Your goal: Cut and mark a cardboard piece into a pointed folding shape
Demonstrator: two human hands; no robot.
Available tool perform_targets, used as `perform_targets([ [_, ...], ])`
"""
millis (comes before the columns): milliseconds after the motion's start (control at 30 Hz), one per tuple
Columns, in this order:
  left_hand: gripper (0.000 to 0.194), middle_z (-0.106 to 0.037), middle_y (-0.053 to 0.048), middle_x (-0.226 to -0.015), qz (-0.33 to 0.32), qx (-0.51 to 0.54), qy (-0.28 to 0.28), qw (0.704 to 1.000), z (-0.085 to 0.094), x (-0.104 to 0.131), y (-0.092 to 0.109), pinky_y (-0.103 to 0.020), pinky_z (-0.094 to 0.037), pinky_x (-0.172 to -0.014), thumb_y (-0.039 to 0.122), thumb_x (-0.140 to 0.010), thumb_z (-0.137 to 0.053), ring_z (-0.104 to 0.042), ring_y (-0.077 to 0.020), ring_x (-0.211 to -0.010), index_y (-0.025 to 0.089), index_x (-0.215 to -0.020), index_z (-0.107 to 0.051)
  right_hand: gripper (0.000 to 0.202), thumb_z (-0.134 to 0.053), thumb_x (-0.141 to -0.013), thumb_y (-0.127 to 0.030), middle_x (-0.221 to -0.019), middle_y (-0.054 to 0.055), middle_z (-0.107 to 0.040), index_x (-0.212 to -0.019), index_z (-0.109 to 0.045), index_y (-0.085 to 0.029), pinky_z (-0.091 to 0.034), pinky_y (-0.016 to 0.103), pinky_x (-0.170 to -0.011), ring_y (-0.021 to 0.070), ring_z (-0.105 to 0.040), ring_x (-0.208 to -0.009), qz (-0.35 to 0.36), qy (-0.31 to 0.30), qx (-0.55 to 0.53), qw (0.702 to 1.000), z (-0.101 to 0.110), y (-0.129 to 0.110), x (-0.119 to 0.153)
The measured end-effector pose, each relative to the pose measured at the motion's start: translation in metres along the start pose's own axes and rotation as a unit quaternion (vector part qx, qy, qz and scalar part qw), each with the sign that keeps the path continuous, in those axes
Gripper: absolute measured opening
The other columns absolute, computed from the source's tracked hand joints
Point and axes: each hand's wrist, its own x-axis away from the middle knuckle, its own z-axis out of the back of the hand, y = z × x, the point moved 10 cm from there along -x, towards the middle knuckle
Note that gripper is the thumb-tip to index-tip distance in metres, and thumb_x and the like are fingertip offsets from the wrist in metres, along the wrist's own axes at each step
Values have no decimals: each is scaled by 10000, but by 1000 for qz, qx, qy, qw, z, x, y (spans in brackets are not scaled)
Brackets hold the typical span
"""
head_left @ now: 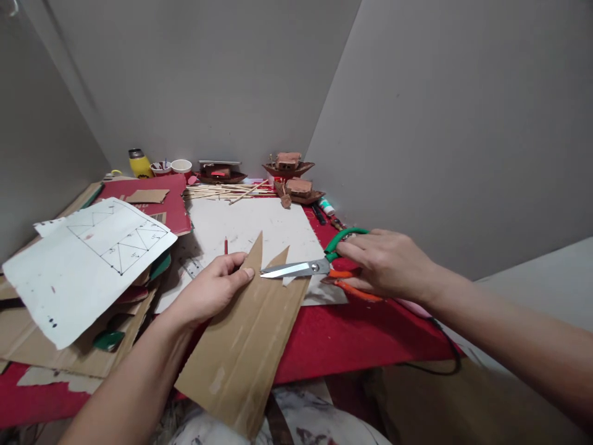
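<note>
Left hand [221, 289]: pinching brown, pointed cardboard sheet [243, 346], bulk below grip | right hand [389, 262]: holding green-and-orange-handled steel scissors [315, 267], blades beside left grip | likely light, stiff (thin tips may crease); best held by broad edge

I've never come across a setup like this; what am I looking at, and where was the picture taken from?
There is no robot here: a camera worn on a person's head looks forward and down at their bare hands. The left hand holds a piece of brown cardboard with pointed tips. The right hand holds scissors with green and orange handles, blades at the cardboard. On the red surface lie white paper, thin sticks and a red pencil; small model boats stand behind.
</note>
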Motion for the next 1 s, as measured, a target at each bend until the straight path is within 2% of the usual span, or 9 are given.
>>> perform_targets([
  [267,269,-738,-32,-840,3,-3,7,1000,-1,0,0,-285,-491,-718,366,-816,-675,-662,-173,-741,197,-1021,-713,402,-420,-957,-464,-573,24,-597,-690,-561,-198,-355,291,-570,168,-577,-514,14,12,-6,1000,3,-8,-1],
  [433,268,-736,-26,-817,5,7,1,1000,-3,2,2,-266,-482,-684,363,-810,-682,-660,-163,-713,190,-1011,-713,323,-482,-928,-407,-585,22,-619,-694,-560,-199,-351,291,-566,174,-595,-525,8,9,-13,1000,3,-9,2],
  [700,252,-727,-15,-762,0,-1,18,1000,2,0,4,-263,-480,-654,364,-782,-705,-656,-163,-664,185,-959,-717,422,-434,-948,-507,-578,32,-623,-660,-550,-221,-349,284,-564,174,-562,-520,-19,-7,-51,998,-4,-6,4],
  [767,265,-727,-11,-746,-16,14,28,999,5,0,10,-261,-481,-650,365,-772,-715,-652,-162,-647,183,-964,-714,461,-450,-932,-561,-535,25,-591,-627,-533,-226,-337,285,-539,169,-530,-486,-64,23,-79,994,-2,-1,5],
  [867,268,-714,-4,-713,-46,17,52,997,11,1,19,-254,-475,-633,368,-758,-727,-634,-156,-617,165,-932,-706,497,-485,-883,-642,-487,8,-536,-600,-504,-234,-317,278,-497,161,-490,-455,-195,78,-137,968,0,17,13],
  [933,241,-708,-4,-731,-93,-4,79,992,16,4,31,-254,-477,-668,355,-766,-721,-633,-157,-659,157,-900,-694,480,-489,-868,-656,-526,10,-566,-649,-535,-232,-338,267,-500,165,-512,-482,-313,64,-178,931,-14,33,22],
  [1000,182,-699,-1,-779,-168,-46,125,977,21,12,47,-250,-473,-728,324,-791,-705,-626,-157,-743,164,-872,-679,444,-505,-851,-647,-611,27,-639,-736,-602,-230,-370,265,-520,193,-582,-553,-415,-1,-192,889,-37,43,31],
])
